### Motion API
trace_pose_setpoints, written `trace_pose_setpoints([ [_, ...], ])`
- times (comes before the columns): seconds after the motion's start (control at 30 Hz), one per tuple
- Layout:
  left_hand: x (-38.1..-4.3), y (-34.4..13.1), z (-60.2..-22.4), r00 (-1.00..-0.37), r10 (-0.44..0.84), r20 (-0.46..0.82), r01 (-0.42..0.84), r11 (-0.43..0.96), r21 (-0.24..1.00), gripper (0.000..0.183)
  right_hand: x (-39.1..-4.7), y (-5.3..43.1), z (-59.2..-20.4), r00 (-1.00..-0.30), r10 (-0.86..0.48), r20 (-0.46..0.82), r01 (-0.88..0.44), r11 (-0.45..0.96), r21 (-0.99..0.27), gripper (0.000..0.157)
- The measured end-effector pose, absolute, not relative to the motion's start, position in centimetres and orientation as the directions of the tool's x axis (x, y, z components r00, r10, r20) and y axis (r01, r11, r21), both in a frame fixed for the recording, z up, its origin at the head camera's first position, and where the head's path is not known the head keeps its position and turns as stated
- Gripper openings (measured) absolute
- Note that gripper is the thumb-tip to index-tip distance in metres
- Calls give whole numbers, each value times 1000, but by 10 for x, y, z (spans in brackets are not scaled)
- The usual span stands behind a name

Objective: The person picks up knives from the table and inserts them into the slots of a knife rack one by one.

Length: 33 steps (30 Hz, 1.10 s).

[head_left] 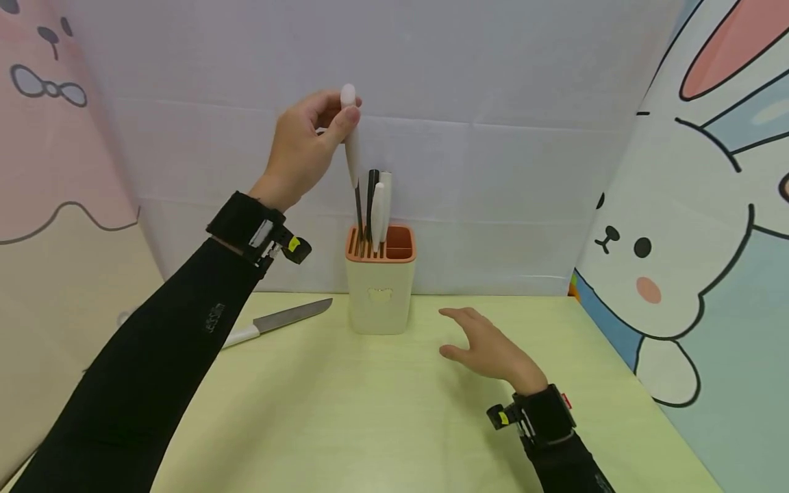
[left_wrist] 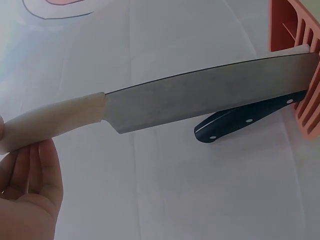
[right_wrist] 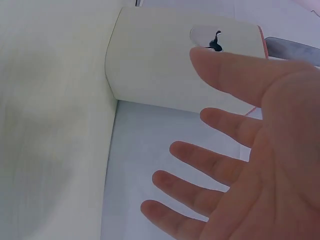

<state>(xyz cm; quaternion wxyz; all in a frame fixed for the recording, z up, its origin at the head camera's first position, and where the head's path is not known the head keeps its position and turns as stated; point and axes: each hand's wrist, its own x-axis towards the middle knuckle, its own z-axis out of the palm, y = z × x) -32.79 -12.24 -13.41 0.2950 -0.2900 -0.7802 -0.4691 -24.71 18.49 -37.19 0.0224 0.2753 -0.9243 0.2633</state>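
My left hand pinches the off-white handle of a knife above the knife holder. In the left wrist view the broad blade runs from that handle to the holder's orange slotted top, its tip end within a slot. Beside it, a black-handled knife and white-handled utensils stand in the holder. My right hand hovers over the table to the holder's right, fingers spread and holding nothing. In the right wrist view its thumb overlaps the holder's pale wall.
Left of the holder, another knife with a white handle lies on the pale yellow table; my left forearm partly covers its handle. A whitish cloth backdrop hangs close behind the holder. A rabbit-print panel borders the right side.
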Motion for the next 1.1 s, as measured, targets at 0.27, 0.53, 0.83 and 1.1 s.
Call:
trace_pose_setpoints([
  [0.27, -335, -124, -147, -664, 199, 721, 723, 417, 551, 27, -253, 189, -381, -844, -505, 181, -525, 708, -472, 65],
  [0.53, -340, -125, -160, -662, 222, 716, 721, 451, 526, 29, -255, 184, -386, -853, -472, 221, -518, 718, -465, 72],
  [0.83, -347, -131, -178, -675, 231, 700, 705, 482, 521, 34, -260, 174, -399, -864, -438, 249, -503, 740, -446, 74],
  [1.1, -348, -128, -183, -658, 255, 708, 723, 476, 500, 35, -260, 173, -400, -866, -426, 263, -500, 757, -421, 73],
])
